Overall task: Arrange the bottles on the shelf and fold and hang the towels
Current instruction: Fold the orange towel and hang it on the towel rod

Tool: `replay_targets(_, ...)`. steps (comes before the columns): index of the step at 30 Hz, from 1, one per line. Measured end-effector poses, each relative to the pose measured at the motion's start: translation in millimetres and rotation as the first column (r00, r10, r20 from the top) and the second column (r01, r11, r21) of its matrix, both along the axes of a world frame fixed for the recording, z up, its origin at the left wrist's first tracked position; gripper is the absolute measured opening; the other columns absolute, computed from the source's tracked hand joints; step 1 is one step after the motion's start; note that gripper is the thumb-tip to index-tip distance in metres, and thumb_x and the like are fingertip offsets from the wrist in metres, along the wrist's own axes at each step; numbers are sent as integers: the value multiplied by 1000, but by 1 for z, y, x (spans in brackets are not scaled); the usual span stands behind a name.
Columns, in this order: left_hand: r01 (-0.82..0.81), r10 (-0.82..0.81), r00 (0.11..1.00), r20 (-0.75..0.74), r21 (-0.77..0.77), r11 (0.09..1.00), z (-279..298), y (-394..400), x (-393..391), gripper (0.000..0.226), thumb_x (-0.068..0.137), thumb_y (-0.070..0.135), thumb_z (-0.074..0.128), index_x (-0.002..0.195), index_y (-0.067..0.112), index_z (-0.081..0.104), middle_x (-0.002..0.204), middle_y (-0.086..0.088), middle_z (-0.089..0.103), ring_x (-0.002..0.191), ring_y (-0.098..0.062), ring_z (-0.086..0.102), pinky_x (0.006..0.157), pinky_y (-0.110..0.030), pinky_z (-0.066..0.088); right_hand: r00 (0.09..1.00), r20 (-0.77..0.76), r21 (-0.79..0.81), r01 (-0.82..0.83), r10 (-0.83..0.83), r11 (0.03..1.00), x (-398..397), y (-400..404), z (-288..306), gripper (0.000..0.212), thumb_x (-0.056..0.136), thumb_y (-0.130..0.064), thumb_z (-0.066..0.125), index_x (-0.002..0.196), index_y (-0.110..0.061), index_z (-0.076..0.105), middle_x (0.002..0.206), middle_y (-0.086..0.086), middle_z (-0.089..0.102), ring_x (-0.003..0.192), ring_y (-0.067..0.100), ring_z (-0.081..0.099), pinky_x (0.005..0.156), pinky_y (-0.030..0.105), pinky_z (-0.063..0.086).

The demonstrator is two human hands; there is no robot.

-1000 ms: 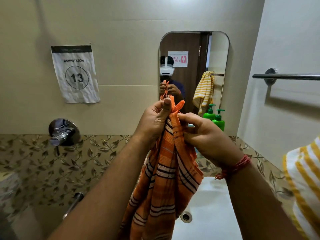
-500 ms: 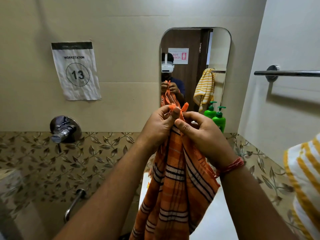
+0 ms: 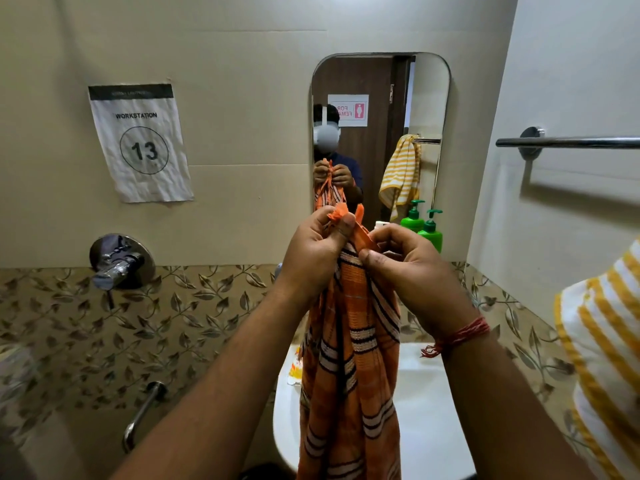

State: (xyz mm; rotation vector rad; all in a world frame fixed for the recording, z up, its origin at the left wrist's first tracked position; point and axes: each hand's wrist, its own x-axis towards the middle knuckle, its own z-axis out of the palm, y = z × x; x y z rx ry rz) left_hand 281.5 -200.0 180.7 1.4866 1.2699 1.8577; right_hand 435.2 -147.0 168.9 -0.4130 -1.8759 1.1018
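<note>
The left hand (image 3: 313, 256) and right hand (image 3: 412, 271) each pinch the top edge of the orange striped towel (image 3: 349, 358). The towel hangs above the white sink (image 3: 422, 410).

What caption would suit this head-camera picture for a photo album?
Both hands, left hand and right hand, pinch the top of an orange striped towel over a white sink.
</note>
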Motion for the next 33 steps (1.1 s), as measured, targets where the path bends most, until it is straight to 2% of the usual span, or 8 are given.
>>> replay_targets(5, -25, 23, 996, 91, 21, 999, 5, 0, -5, 23, 101, 33, 54, 109, 15, 66, 104, -25, 69, 95, -41, 70, 85, -53, 60, 982, 62, -100, -173, 180, 980, 8, 9, -17, 28, 87, -26, 66, 97, -1, 60, 94, 5, 71, 92, 21, 71, 77, 32, 59)
replay_targets(9, -48, 44, 991, 129, 29, 998, 5, 2, -11, 29, 101, 34, 54, 115, 10, 63, 99, -16, 73, 88, -29, 74, 79, -43, 61, 970, 109, -90, -209, 218, 974, 11, 17, -34, 37, 87, -31, 69, 100, 3, 60, 102, 6, 67, 98, 24, 67, 82, 34, 58)
replay_targets(14, -95, 76, 979, 190, 90, 991, 10, 0, -18, 18, 103, 29, 52, 98, 16, 63, 76, 0, 71, 70, -18, 71, 67, -35, 59, 870, 424, -64, -250, 253, 966, 10, 31, -58, 44, 81, -50, 70, 114, -21, 73, 124, -13, 56, 114, 10, 59, 96, 33, 55)
replay_targets(17, -184, 150, 953, 264, 107, 977, 14, 0, -28, 18, 104, 27, 52, 92, 20, 64, 67, 6, 66, 62, -14, 66, 64, -35, 58, 838, 502, -95, -195, 216, 976, 14, 40, -76, 55, 74, -65, 72, 116, -28, 72, 130, -16, 56, 118, 10, 60, 100, 39, 53)
replay_targets(22, -336, 263, 874, 408, 117, 935, 18, 2, -58, 20, 104, 23, 53, 88, 22, 65, 71, 2, 60, 63, -14, 61, 63, -33, 55, 803, 585, -74, -86, 113, 994, 30, 51, -90, 66, 67, -81, 65, 108, -31, 75, 117, -10, 66, 108, 13, 65, 98, 44, 53)
replay_targets(25, -375, 291, 852, 436, 120, 919, 18, 3, -71, 19, 104, 21, 53, 89, 21, 64, 73, 3, 60, 62, -11, 61, 61, -28, 55, 823, 554, -105, -82, 127, 991, 38, 51, -86, 50, 79, -64, 65, 102, -21, 77, 106, -1, 75, 102, 16, 69, 98, 45, 53)
replay_targets(28, -417, 329, 822, 465, 97, 904, 15, 6, -84, 15, 103, 21, 54, 92, 19, 64, 75, 3, 60, 63, -9, 61, 61, -26, 55, 833, 553, 38, -40, 12, 998, 46, 54, -79, 43, 83, -62, 62, 100, -26, 77, 99, -4, 73, 98, 12, 66, 93, 45, 54)
replay_targets(33, -470, 382, 767, 515, 47, 881, 5, 8, -100, 36, 102, 28, 57, 131, 8, 59, 94, 3, 65, 81, -12, 65, 73, -28, 58, 874, 431, 349, 68, -225, 934, 57, 59, -71, 49, 82, -73, 51, 89, -31, 75, 85, -13, 61, 90, 4, 53, 73, 30, 46)
